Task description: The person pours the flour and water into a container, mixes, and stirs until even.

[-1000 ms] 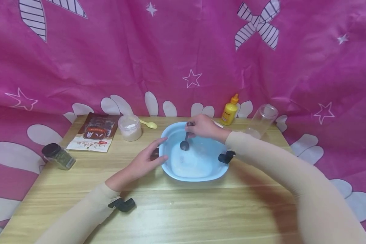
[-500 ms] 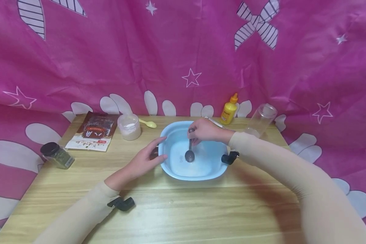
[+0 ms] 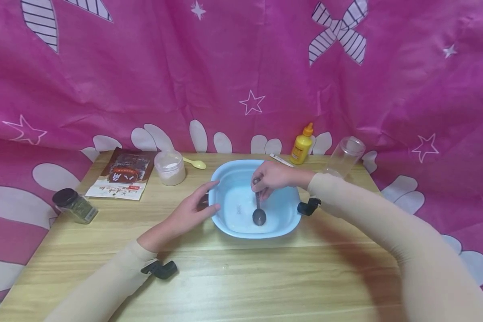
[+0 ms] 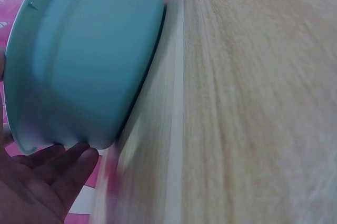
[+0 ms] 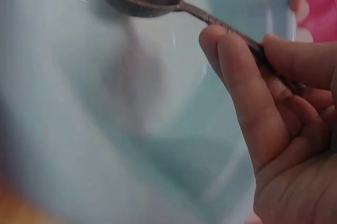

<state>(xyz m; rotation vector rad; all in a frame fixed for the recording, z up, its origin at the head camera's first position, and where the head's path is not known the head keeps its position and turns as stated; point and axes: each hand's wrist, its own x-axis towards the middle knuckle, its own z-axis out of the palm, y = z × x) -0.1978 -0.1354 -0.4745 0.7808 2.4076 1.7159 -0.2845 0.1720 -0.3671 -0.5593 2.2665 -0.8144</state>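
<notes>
The wooden table [image 3: 225,286] supports the light blue basin [image 3: 249,235], which sits upright near the far edge. The left hand [image 3: 189,209] grips the basin's left side, thumb at the rim; the right hand [image 3: 277,175], thumb and fingers clamped on the handle, holds the dark spoon [image 3: 259,217] inside the basin, bowl toward the near side.

Diffuse, bright light in the head view leaves a soft shadow on the bench [image 3: 209,277] right of the basin [image 3: 255,235] and pale sheen in front of it, whereas the left wrist view is dimmer and the right wrist view blurs the basin's near wall, with glints inside.
</notes>
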